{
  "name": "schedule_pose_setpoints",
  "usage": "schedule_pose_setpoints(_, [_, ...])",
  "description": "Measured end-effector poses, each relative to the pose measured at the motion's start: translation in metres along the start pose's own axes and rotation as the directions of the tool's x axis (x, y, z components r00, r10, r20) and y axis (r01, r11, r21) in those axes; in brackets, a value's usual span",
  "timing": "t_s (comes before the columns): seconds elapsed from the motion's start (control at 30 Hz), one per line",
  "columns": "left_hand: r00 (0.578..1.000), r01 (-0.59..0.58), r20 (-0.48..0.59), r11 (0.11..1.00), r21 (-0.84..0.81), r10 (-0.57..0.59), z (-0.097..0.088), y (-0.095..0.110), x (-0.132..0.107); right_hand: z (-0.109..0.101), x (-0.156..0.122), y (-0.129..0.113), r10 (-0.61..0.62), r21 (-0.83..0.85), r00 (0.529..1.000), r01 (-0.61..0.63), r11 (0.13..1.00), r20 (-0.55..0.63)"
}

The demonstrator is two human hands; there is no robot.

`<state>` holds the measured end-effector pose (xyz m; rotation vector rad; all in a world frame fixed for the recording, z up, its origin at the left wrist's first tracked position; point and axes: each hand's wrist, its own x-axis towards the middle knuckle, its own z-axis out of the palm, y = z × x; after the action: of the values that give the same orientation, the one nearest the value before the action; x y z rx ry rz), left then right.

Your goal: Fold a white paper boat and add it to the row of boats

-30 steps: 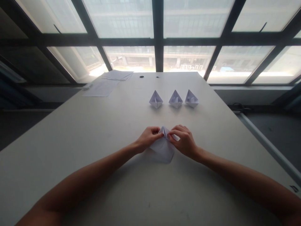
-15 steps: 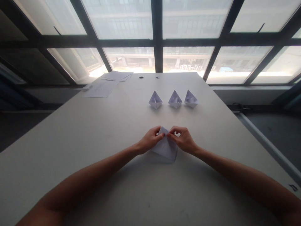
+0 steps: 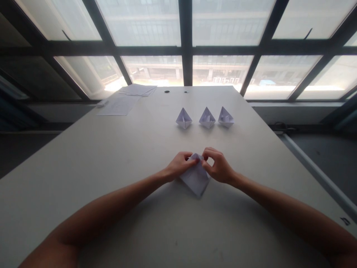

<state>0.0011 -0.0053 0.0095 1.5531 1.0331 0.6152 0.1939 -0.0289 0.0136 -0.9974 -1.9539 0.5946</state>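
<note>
Here, my left hand (image 3: 179,165) and right hand (image 3: 219,166) pinch one folded paper (image 3: 196,180).
The fingers of each are closed on its far end; it lies between them, nearer me than three paper boats (image 3: 207,120) standing on the white surface (image 3: 134,145).

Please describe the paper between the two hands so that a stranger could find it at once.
On the white table before the windows, find three paper boats. Nearer the camera, between the left hand and right hand, is a folded white paper. It alone is held; the boats stand untouched.
</note>
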Motion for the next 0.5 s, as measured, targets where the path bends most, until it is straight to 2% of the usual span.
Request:
schedule_pose_setpoints(0.13, [0.999,-0.035,-0.038,0.998,0.047,0.037,-0.003,0.003,0.002,0.001,-0.001,0.0,-0.092,-0.013,0.99,0.094,0.996,0.103])
schedule_pose_setpoints(0.17, [0.998,-0.058,-0.03,0.998,0.041,0.059,-0.004,0.004,0.002,0.002,-0.001,0.001,-0.079,0.012,0.994,0.079,0.997,0.08])
schedule_pose_setpoints(0.23, [0.994,-0.106,-0.002,0.994,0.009,0.106,-0.005,0.006,0.0,0.003,0.0,0.005,0.006,0.05,0.999,-0.003,0.999,-0.051])
schedule_pose_setpoints(0.3, [0.991,-0.133,0.013,0.991,-0.036,0.133,-0.006,0.007,-0.001,0.005,0.002,0.01,0.124,0.084,0.979,-0.111,0.99,-0.165])
schedule_pose_setpoints(0.33, [0.99,-0.136,0.017,0.989,-0.054,0.137,-0.006,0.007,-0.001,0.006,0.003,0.013,0.172,0.106,0.971,-0.156,0.982,-0.167])
schedule_pose_setpoints(0.4, [0.99,-0.138,0.02,0.989,-0.055,0.14,-0.006,0.006,-0.001,0.006,0.004,0.015,0.233,0.158,0.968,-0.217,0.963,-0.093])
schedule_pose_setpoints(0.5, [0.986,-0.166,0.014,0.985,0.036,0.166,-0.01,0.004,0.002,0.005,0.002,0.016,0.267,0.234,0.964,-0.262,0.936,0.011])
